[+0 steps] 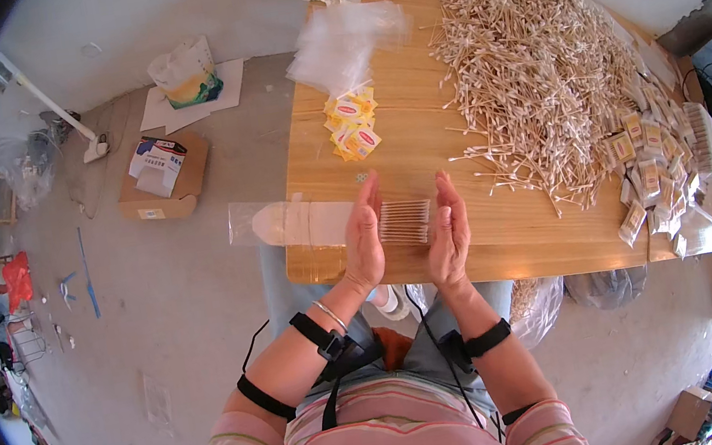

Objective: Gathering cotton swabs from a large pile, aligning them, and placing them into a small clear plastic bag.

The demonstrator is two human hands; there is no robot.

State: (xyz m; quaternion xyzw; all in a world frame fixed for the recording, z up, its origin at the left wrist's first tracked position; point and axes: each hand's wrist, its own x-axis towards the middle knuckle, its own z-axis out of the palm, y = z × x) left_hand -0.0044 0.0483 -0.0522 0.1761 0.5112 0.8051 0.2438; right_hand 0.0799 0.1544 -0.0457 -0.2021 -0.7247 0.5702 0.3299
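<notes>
My left hand [364,238] and my right hand [449,231] stand upright, palms facing each other, over the near edge of the wooden table [418,143]. Between the two palms lies a neat bundle of cotton swabs [404,220], pressed from both ends with the fingers straight. A clear plastic bag [293,221] lies flat just left of my left hand, hanging over the table's edge. Small yellow and red label cards [353,125] are piled beyond the hands.
A big loose heap of cotton swabs [536,68] covers the table's right half. Filled packets [660,174] are stacked at the right edge. Clear bags [343,38] lie at the far side. A cardboard box [165,178] sits on the floor to the left.
</notes>
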